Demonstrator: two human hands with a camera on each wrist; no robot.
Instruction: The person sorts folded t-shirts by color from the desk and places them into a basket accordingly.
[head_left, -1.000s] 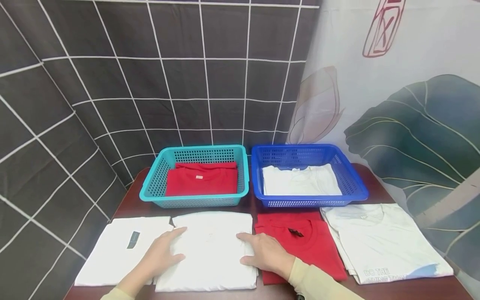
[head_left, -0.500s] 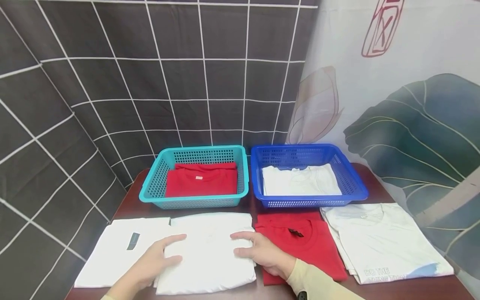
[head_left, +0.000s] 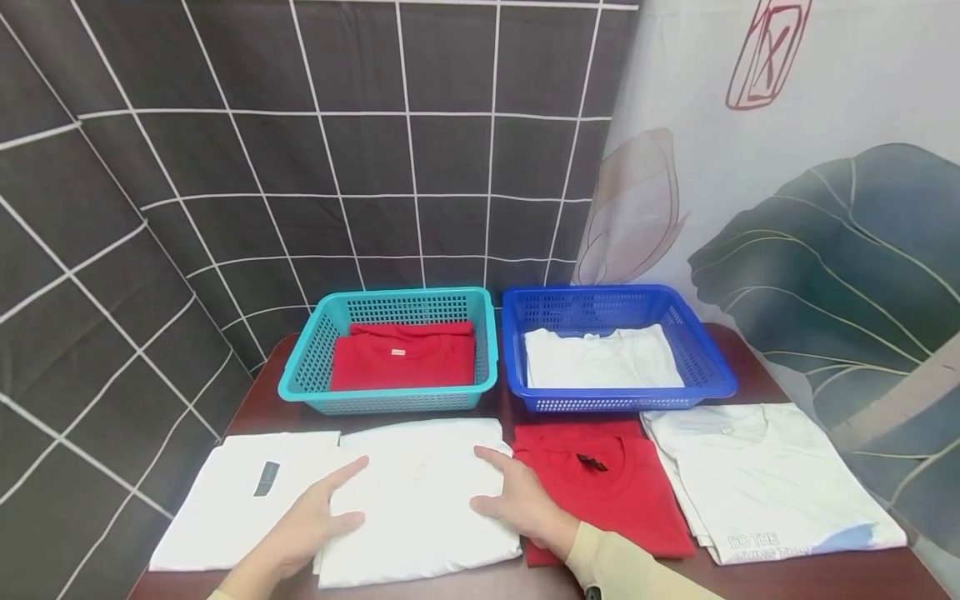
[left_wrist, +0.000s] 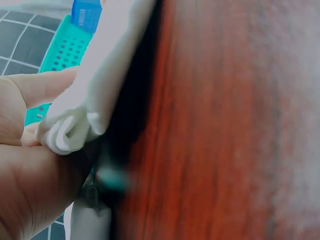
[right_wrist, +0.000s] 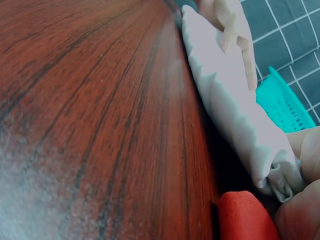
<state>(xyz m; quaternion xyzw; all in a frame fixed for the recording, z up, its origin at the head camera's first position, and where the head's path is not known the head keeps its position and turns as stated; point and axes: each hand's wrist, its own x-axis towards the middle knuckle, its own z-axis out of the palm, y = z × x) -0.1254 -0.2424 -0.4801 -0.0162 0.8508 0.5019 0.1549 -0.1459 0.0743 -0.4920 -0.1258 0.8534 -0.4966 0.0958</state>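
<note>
A folded white T-shirt (head_left: 420, 517) lies at the front of the table, left of centre, between my two hands. My left hand (head_left: 315, 521) holds its left side, thumb and forefinger spread over the top. On the right side my right hand (head_left: 522, 497) holds it in the same way. The left wrist view shows the rolled fold of the shirt (left_wrist: 75, 125) between thumb and fingers. In the right wrist view, my right hand (right_wrist: 305, 190) is at the opposite folded end. Some fingers of both hands are hidden by the cloth.
Another white folded shirt (head_left: 240, 500) with a dark label lies left. Red folded shirts (head_left: 637, 500) and a printed white shirt (head_left: 780, 492) lie right. Behind stand a teal basket (head_left: 300, 367) holding red clothes and a blue basket (head_left: 708, 367) holding white clothes.
The white T-shirt has shifted and turned slightly, its front edge now a little further right. Both hands stay at its sides; the right forefinger has moved outward and further from the body since half a second ago.
</note>
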